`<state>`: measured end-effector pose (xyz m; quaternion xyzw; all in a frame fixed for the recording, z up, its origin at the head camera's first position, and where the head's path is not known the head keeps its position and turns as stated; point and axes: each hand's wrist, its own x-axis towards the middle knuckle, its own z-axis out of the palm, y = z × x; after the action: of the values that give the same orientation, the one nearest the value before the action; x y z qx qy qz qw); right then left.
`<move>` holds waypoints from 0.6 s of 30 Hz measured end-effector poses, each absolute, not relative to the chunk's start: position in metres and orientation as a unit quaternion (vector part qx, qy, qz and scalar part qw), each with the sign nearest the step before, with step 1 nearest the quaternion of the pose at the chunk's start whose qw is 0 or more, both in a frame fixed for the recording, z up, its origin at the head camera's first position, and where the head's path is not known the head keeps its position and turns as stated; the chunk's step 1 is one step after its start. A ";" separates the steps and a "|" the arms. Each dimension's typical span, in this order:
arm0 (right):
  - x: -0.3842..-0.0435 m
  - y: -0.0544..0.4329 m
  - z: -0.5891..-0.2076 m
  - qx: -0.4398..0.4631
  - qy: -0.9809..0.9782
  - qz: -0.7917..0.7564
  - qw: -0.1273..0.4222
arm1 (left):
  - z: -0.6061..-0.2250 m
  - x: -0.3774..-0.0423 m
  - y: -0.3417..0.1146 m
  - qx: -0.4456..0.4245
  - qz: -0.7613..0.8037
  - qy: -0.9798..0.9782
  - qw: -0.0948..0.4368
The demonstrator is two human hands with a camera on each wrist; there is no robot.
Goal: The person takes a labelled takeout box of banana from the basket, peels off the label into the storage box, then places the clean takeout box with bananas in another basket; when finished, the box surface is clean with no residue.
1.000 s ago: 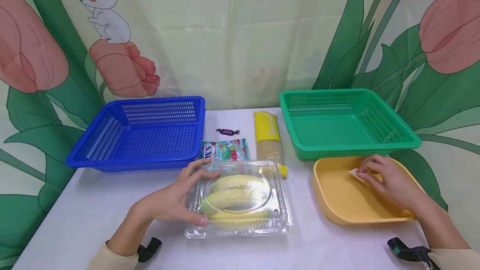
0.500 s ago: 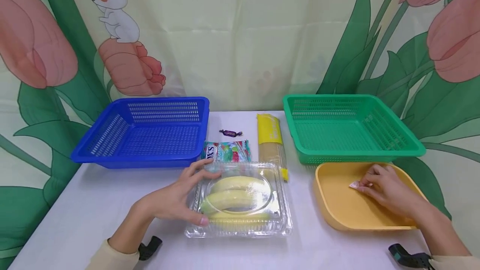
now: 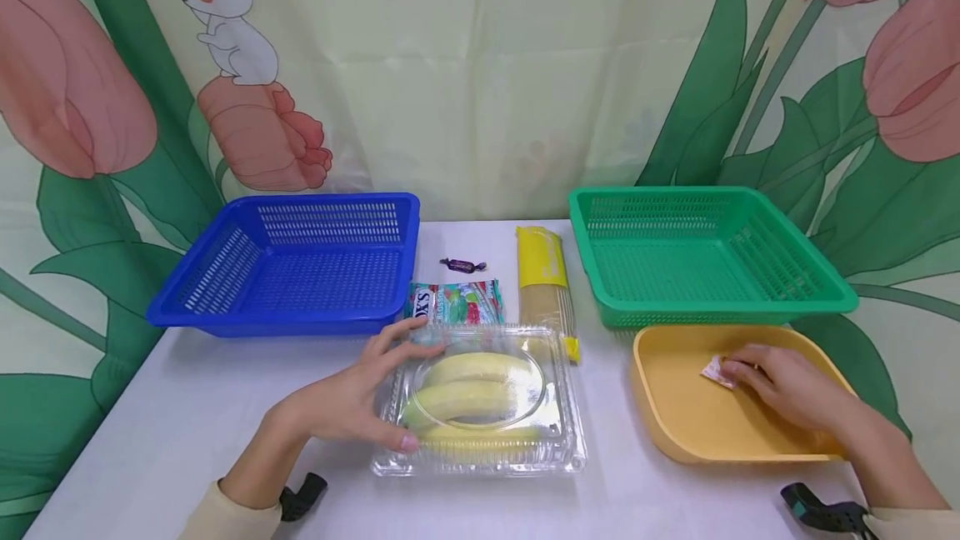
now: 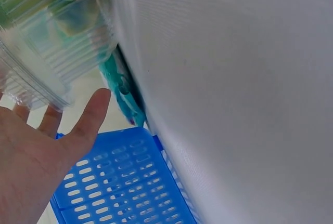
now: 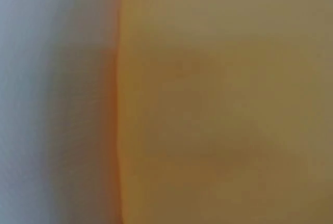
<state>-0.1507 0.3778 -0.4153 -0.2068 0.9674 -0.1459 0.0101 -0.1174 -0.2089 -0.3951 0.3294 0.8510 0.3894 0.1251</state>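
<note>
My left hand (image 3: pixel 352 394) is spread along the left side of a clear plastic clamshell box (image 3: pixel 566 440), with fingers at its back left and the thumb at its front left. Several bananas (image 3: pixel 457 398) show through the lid. In the left wrist view the index finger extends past the box wall (image 4: pixel 57 63). My right hand (image 3: pixel 787 386) reaches down into a yellow basin (image 3: pixel 667 432), its fingertips pinching a small white-and-pink packet (image 3: pixel 717 371) near the basin floor. The right wrist view holds only the blurred basin wall (image 5: pixel 223 104).
A blue basket (image 3: pixel 300 327) stands back left, a green basket (image 3: pixel 720 307) back right behind the basin. Behind the box lie a teal snack bag (image 3: pixel 457 302), a dark wrapped candy (image 3: pixel 463 266) and a yellow-topped noodle pack (image 3: pixel 542 261). A printed curtain (image 3: pixel 450 107) hangs behind the table.
My right fingers have shifted slightly right in the basin, and more of the small packet shows. The left hand and the box stay in place. The head view has tilted a little.
</note>
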 end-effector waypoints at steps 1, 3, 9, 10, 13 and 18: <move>-0.152 0.377 -0.414 -0.208 0.967 -0.144 0.012 | -0.395 -0.117 -0.209 0.326 0.390 0.852 0.126; -0.155 0.376 -0.413 -0.205 0.968 -0.143 0.016 | -0.394 -0.118 -0.210 0.321 0.391 0.854 0.125; -0.161 0.372 -0.417 -0.204 0.969 -0.139 0.014 | -0.395 -0.119 -0.209 0.323 0.393 0.852 0.121; -0.162 0.371 -0.418 -0.210 0.968 -0.137 0.009 | -0.396 -0.119 -0.209 0.323 0.393 0.852 0.120; -0.162 0.371 -0.421 -0.217 0.968 -0.124 -0.007 | -0.397 -0.119 -0.209 0.322 0.394 0.852 0.121; -0.163 0.370 -0.425 -0.238 0.965 -0.102 -0.045 | -0.399 -0.119 -0.209 0.320 0.394 0.853 0.121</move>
<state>-0.1628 0.3704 -0.4246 -0.2380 0.9648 -0.1022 -0.0451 -0.1191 -0.2095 -0.3989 0.3203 0.8527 0.3944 0.1215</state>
